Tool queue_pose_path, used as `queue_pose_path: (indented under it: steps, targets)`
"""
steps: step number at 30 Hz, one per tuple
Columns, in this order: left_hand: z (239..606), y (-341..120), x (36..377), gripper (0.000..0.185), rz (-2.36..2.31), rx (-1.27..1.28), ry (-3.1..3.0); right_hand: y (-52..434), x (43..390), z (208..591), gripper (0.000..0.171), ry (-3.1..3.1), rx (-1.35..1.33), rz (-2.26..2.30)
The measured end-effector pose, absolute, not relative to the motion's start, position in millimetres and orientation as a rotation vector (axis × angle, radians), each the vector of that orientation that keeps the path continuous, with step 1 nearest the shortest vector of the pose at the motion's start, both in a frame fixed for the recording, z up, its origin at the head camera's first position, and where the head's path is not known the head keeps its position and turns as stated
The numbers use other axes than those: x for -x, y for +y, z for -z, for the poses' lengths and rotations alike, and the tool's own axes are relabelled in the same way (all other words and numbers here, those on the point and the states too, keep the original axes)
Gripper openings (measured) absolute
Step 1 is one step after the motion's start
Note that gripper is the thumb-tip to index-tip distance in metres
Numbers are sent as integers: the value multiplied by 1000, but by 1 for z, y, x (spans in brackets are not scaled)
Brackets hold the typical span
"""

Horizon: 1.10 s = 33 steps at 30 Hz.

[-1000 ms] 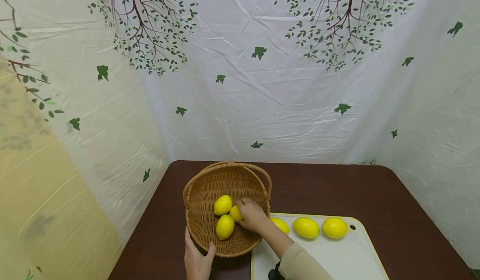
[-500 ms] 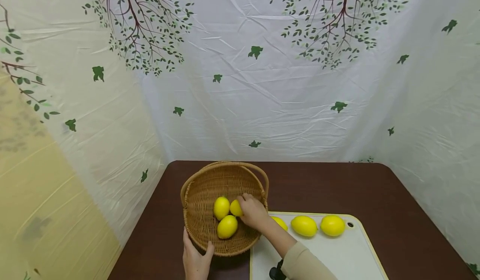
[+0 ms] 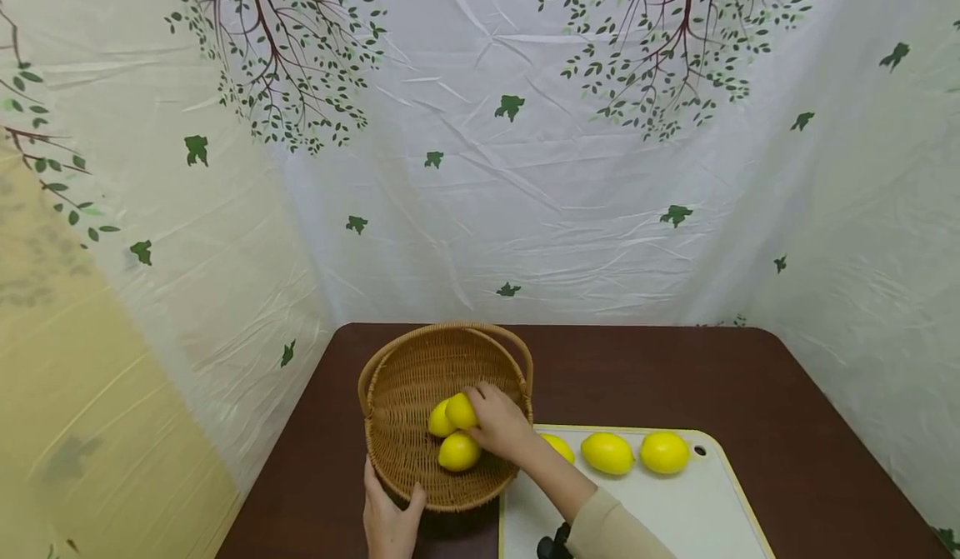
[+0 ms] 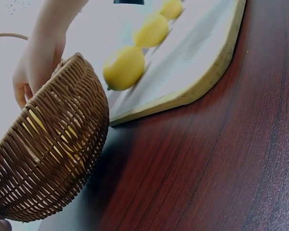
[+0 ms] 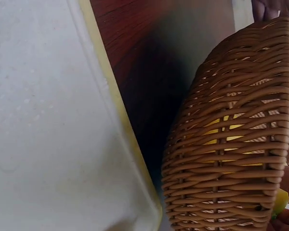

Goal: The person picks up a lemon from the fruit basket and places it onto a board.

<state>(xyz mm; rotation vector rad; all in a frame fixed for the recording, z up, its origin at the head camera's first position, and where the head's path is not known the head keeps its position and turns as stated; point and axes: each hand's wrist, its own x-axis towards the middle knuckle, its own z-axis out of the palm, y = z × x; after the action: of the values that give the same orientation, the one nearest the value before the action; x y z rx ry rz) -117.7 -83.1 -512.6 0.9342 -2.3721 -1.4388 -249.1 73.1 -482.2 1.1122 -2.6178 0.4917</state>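
In the head view a wicker basket (image 3: 397, 401) is tilted with its mouth towards me. My left hand (image 3: 392, 519) holds its near left rim, thumb on the inside edge. Inside the basket, my right hand (image 3: 504, 427) pinches a lemon (image 3: 462, 411). That fruit partly covers a second lemon (image 3: 439, 420) behind it; a third lemon (image 3: 459, 452) lies just below. The left wrist view shows the basket's woven side (image 4: 53, 149) with yellow glimpsed through gaps, and my right hand (image 4: 36, 72) reaching over the rim.
A white cutting board (image 3: 637, 517) with a yellowish edge lies on the dark wooden table (image 3: 645, 376), right of the basket. Along its far side sit three lemons (image 3: 607, 453) in a row, the leftmost partly behind my right arm. A printed curtain (image 3: 480, 209) surrounds the table.
My right hand has shifted the pinched lemon leftward, so it overlaps the rear one. The lower lemon has rolled slightly right. My left hand keeps its hold on the basket.
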Motion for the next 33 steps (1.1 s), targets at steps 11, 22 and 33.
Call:
queue_pose_path:
  steps: [11,22,33]
  targets:
    - [513,-83,123,92,1465,-921,-2354,87,244,473,57,-2633,-1067,-660]
    - [514,-81,129,90,1429,-909,-2346,113,238,460,60,-2577,-1029,-726]
    - [514,-82,132,91,1429,-942,-2353,140,237,459,62,-2501,-977,-769]
